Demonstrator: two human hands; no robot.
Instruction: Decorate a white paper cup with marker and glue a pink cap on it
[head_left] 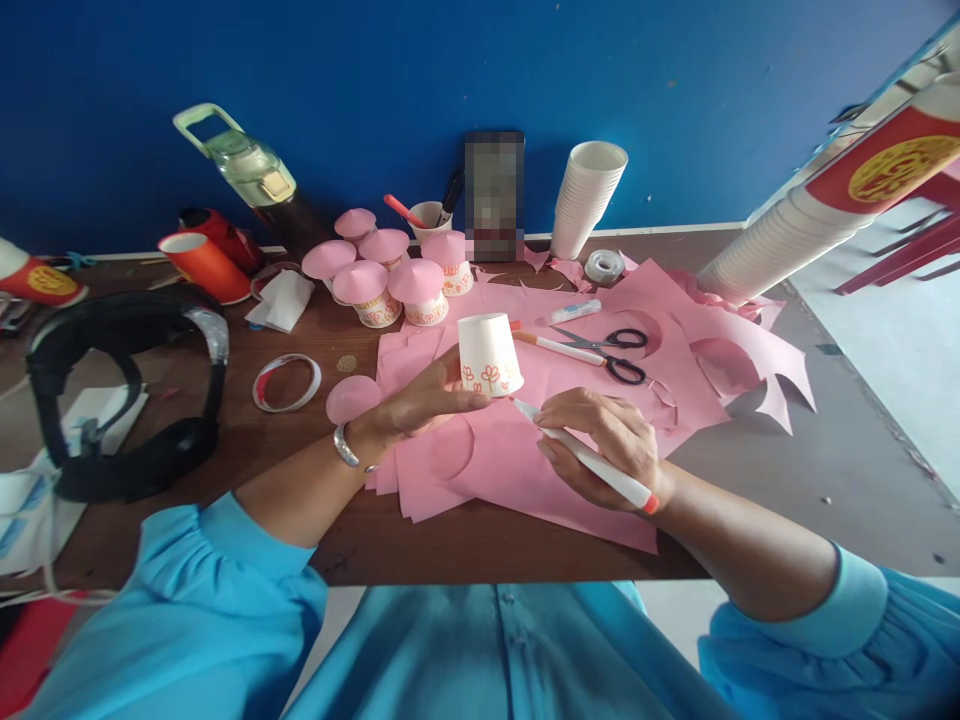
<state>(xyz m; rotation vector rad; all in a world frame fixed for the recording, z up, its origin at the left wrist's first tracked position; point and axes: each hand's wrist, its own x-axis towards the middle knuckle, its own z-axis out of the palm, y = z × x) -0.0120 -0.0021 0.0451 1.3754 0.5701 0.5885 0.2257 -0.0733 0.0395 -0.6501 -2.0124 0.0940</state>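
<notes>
My left hand (429, 397) grips a white paper cup (487, 345), held upside down above the pink paper. Red-orange flowers are drawn around the cup's wide rim at the bottom. In my right hand (600, 445) is a white marker pen (600, 468) with a red-orange end. Its tip points at the cup's lower right edge; I cannot tell whether it touches. Under both hands lie overlapping sheets of pink paper (540, 480). Just beyond the cup rest black-handled scissors (611, 350) and an orange-and-white marker (562, 348).
Several decorated cups with pink cone tops (417, 285) stand behind my left hand. A roll of tape (286, 383) and a black headset (127, 470) lie left. A leaning cup stack (589, 200), a blurred-out phone (495, 195) and a bottle (262, 180) line the blue wall.
</notes>
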